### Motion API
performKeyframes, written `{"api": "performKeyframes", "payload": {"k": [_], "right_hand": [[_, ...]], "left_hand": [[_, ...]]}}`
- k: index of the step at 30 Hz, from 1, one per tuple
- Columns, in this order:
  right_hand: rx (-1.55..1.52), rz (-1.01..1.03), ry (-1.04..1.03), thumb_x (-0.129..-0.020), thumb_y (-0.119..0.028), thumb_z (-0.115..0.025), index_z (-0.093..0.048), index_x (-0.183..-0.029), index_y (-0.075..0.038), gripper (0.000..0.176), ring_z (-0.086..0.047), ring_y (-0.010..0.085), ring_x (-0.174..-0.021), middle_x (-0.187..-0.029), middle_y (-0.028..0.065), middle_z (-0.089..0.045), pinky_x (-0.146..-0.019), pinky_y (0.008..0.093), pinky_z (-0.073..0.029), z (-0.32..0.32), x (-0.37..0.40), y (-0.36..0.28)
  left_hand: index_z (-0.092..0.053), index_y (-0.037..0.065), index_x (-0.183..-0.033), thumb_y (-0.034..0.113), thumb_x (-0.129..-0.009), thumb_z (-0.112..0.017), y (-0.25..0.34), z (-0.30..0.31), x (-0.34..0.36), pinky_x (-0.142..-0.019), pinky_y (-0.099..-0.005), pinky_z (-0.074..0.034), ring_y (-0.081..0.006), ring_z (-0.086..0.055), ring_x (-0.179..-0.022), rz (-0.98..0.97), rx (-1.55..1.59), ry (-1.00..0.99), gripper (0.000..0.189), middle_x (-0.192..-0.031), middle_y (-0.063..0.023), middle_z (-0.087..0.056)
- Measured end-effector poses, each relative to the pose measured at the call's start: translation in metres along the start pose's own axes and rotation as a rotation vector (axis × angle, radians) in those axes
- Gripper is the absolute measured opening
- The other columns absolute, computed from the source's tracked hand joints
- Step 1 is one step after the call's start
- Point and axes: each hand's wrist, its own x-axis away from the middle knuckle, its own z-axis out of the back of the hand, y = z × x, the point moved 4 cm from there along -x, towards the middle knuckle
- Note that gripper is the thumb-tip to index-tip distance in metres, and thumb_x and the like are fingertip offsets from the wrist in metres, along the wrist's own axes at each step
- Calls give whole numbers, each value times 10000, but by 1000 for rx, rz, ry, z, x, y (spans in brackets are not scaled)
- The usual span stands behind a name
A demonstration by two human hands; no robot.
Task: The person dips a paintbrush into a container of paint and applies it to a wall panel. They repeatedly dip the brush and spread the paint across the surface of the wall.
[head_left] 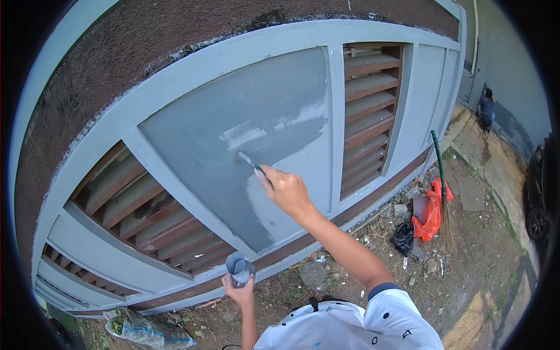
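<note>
My right hand [284, 189] is closed round the handle of a paintbrush [252, 162], whose bristles touch or nearly touch the wall panel [198, 134]. Darker grey paint covers much of that panel, with lighter patches near the middle and at the lower right. Low in front of the wall, my left hand [239, 290] grips a grey, paint-smeared cup [239, 267] with its open top facing up. The cup's contents are hard to make out.
Slatted vents [367, 116] flank the panel. On the ground at the right lie a red bag [429, 217] and a black bag [403, 238], beside an upright broom [440, 166]. A clear sack [146, 331] lies lower left. Far right are a person [486, 111] and a car [539, 204].
</note>
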Motion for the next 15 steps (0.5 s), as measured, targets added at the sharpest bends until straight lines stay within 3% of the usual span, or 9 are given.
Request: {"api": "performKeyframes", "payload": {"k": [3,5,7,11,15], "right_hand": [[144,-56,129,-835,-155,-654,-661,-876,-14,148,-617,283,-536,-637,156,-621,-481,328,-469,47,-9,60],[337,-237,210,-873,-182,-597,-643,-839,-13,178,-608,329,-557,-609,164,-603,-488,388,-465,90,-16,96],[413,-290,300,-885,-181,-576,-637,-831,-11,188,-603,345,-556,-591,174,-592,-495,412,-461,109,-22,102],[411,-302,229,-897,-196,-561,-616,-813,-10,211,-588,365,-534,-588,180,-587,-476,441,-451,79,-21,81],[234,-200,69,-871,-167,-599,-620,-875,16,185,-589,321,-492,-573,154,-592,-432,393,-453,10,-1,-2]], "left_hand": [[-522,-66,-1091,-34,-592,-760,10,-2,1,-792,-326,-513,-224,-577,-986,110,139,11,553,-1077,-61,-429],[-524,-70,-1088,-36,-591,-758,14,4,2,-793,-326,-514,-227,-578,-986,76,76,14,551,-1076,-63,-428],[-524,-70,-1091,-37,-590,-756,11,8,3,-792,-327,-515,-228,-580,-985,97,99,28,552,-1079,-63,-427],[-526,-72,-1097,-38,-590,-753,10,13,3,-787,-328,-516,-230,-585,-980,94,93,50,556,-1087,-65,-429],[-527,-76,-1094,-34,-589,-757,8,14,3,-792,-328,-512,-231,-584,-981,106,31,55,557,-1093,-70,-435]]}}
